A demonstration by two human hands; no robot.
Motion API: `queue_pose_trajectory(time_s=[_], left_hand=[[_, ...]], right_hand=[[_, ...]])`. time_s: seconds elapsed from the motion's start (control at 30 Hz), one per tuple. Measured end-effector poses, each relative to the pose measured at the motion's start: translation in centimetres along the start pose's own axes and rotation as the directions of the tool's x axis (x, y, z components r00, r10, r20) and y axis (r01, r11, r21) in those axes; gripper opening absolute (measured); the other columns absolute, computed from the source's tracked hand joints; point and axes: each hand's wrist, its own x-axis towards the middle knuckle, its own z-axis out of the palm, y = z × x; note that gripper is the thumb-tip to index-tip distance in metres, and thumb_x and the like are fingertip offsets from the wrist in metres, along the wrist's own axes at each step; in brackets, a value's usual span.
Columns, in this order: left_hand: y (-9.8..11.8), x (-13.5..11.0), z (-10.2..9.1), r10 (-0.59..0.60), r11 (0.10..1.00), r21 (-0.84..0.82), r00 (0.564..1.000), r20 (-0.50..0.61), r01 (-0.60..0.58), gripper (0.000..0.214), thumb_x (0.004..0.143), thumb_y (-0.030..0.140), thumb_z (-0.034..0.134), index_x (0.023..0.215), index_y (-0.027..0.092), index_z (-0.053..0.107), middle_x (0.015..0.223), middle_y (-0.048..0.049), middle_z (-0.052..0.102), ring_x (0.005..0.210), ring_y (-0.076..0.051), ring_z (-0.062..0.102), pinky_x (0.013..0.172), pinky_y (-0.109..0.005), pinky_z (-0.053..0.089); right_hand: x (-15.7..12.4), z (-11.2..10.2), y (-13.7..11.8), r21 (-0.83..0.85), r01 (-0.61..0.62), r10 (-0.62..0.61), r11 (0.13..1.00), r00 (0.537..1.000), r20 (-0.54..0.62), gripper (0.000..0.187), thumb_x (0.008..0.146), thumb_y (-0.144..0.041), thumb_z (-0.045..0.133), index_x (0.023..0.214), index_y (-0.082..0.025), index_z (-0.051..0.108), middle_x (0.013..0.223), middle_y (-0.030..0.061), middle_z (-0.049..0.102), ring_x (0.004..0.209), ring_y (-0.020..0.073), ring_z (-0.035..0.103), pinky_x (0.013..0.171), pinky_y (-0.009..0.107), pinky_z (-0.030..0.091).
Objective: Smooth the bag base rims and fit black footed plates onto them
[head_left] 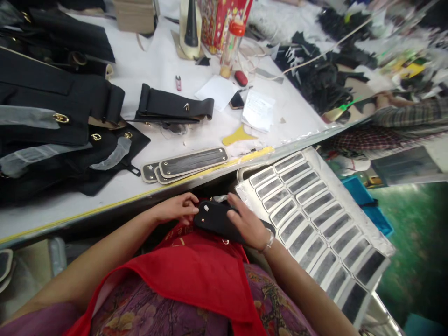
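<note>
A black bag piece (219, 221), long with rounded ends and small gold fittings, lies across my lap over the red apron (196, 280). My left hand (178, 208) has its fingers curled at the piece's left end, thumb against the edge. Over the right half rests my right hand (248, 224), thumb on top and fingers bent over the far side, gripping it. A small whitish patch shows near the left end, and a pale translucent strip (220, 199) sticks out behind it. Part of the underside is hidden.
Long black panels with pale edges (192, 162) lie at the table's front edge (140, 196). Black bags (52, 116) are heaped left. A board with rows of dark strips (315, 219) stands right. Beyond are a yellow scraper (238, 136), a red-lidded bottle (232, 49) and another person's arm (402, 112).
</note>
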Motion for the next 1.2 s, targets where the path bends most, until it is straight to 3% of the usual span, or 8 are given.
queue_pose_trajectory(time_s=[0.07,0.13,0.3,0.43,0.63,0.8,0.97,1.2], left_hand=[[1.0,-0.1,-0.4,-0.017,1.0,0.025,0.999,-0.04,0.018,0.039,0.073,0.051,0.059,0.092,0.019,0.05,0.07,0.0028,0.055,0.061,-0.013,0.059,0.051,-0.025,0.049],[1.8,-0.3,-0.1,-0.021,0.989,0.144,0.997,-0.072,0.031,0.039,0.074,0.056,0.055,0.078,0.017,0.052,0.061,0.0024,0.054,0.052,-0.013,0.057,0.045,-0.024,0.047],[1.0,-1.6,2.1,-0.031,0.955,0.288,0.989,-0.145,0.072,0.038,0.073,0.055,0.053,0.063,0.018,0.049,0.044,0.004,0.05,0.038,-0.013,0.051,0.04,-0.024,0.041],[0.0,-2.6,3.5,0.078,0.93,0.367,0.957,-0.281,0.031,0.037,0.074,0.051,0.052,0.061,0.017,0.056,0.047,0.0026,0.053,0.042,-0.012,0.049,0.043,-0.023,0.036],[-0.7,-2.1,4.0,0.234,0.867,0.498,0.897,-0.375,-0.018,0.038,0.075,0.046,0.051,0.051,0.017,0.053,0.05,0.002,0.051,0.05,-0.011,0.044,0.049,-0.024,0.031],[-1.5,-1.6,4.0,0.233,0.921,0.38,0.899,-0.37,-0.082,0.035,0.073,0.044,0.051,0.051,0.017,0.047,0.049,0.0035,0.047,0.05,-0.01,0.041,0.049,-0.023,0.031],[-1.6,-1.5,4.2,0.154,0.965,0.256,0.911,-0.381,-0.056,0.033,0.072,0.043,0.052,0.051,0.018,0.045,0.047,0.0047,0.044,0.047,-0.009,0.037,0.047,-0.022,0.028],[-1.8,-1.1,3.9,0.211,0.918,0.392,0.906,-0.366,-0.055,0.03,0.073,0.038,0.051,0.053,0.019,0.041,0.051,0.0049,0.043,0.051,-0.01,0.039,0.049,-0.023,0.028]], right_hand=[[-0.7,-1.7,1.0,-0.013,-0.105,0.102,0.994,0.98,-0.169,0.048,0.093,-0.043,0.03,0.13,-0.017,0.043,0.124,0.0121,0.055,0.116,0.022,0.05,0.1,0.041,0.04],[-1.0,-1.7,1.2,-0.09,-0.102,0.079,0.991,0.971,-0.226,0.043,0.092,-0.04,0.034,0.124,-0.015,0.05,0.119,0.013,0.057,0.114,0.0237,0.051,0.099,0.042,0.04],[-0.2,2.6,-1.2,-0.177,0.128,-0.149,0.976,0.982,-0.116,0.04,0.091,-0.031,0.038,0.125,-0.012,0.048,0.125,0.013,0.053,0.117,0.0223,0.046,0.102,0.039,0.037],[0.5,4.7,-2.5,-0.25,0.182,-0.2,0.951,0.979,-0.048,0.058,0.083,-0.046,0.052,0.129,-0.012,0.045,0.131,0.0134,0.048,0.118,0.027,0.043,0.101,0.043,0.032],[0.7,5.1,-2.5,-0.293,0.098,-0.125,0.951,0.989,-0.076,0.09,0.065,-0.066,0.06,0.132,-0.008,0.04,0.13,0.0172,0.047,0.117,0.0308,0.042,0.099,0.044,0.03],[1.1,5.7,-2.9,-0.303,0.059,-0.092,0.951,0.991,-0.096,0.079,0.065,-0.059,0.063,0.126,-0.012,0.045,0.125,0.0142,0.051,0.114,0.0289,0.043,0.098,0.042,0.03],[1.4,5.9,-3.1,-0.306,0.044,-0.075,0.951,0.993,-0.091,0.068,0.068,-0.051,0.06,0.123,-0.013,0.047,0.123,0.013,0.051,0.114,0.028,0.043,0.099,0.041,0.029],[1.6,5.2,-3.2,-0.309,0.055,-0.071,0.95,0.997,-0.039,0.073,0.07,-0.057,0.058,0.127,-0.012,0.044,0.127,0.0143,0.049,0.117,0.0292,0.041,0.101,0.043,0.028]])
